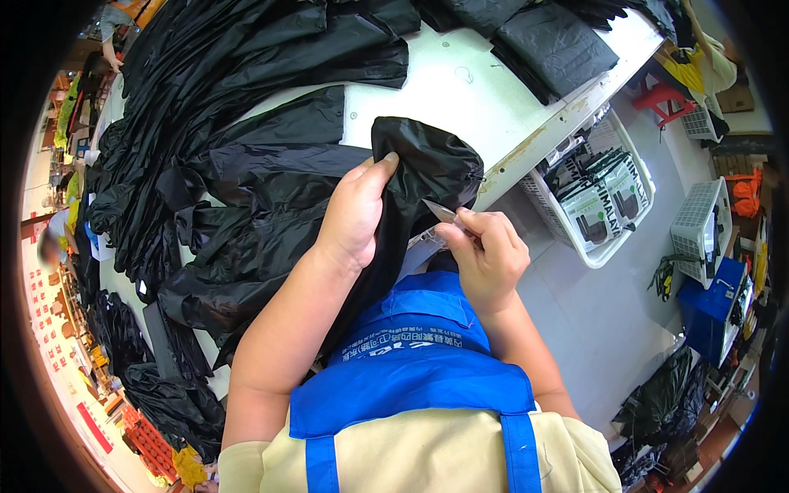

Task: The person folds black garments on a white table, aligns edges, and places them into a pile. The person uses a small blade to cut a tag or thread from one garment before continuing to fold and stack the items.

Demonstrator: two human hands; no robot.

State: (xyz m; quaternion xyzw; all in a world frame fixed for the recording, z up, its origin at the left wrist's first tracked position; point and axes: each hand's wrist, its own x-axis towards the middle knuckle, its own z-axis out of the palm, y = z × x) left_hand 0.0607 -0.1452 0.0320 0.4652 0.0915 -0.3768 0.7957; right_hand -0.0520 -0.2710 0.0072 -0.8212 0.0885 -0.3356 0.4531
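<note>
My left hand (359, 205) grips the edge of a piece of black fabric (423, 156), thumb on top. The piece is thin and slightly shiny, and its raised end stands up over the table's edge. In my right hand (489, 255) are small thread snips, whose pointed silver blade (442, 212) sticks out toward the fabric's lower right edge. My fingers hide the handle. Whether the blade touches the fabric, I cannot tell. More of the black cloth (246, 238) lies rumpled on the table to the left of my left hand.
Long black garment pieces (222, 57) are heaped across the white table (394, 103). Folded black pieces (555, 53) lie at its far right. On the floor to the right stand a white basket (593, 256) of printed packages, another basket (690, 222) and a blue box (711, 308).
</note>
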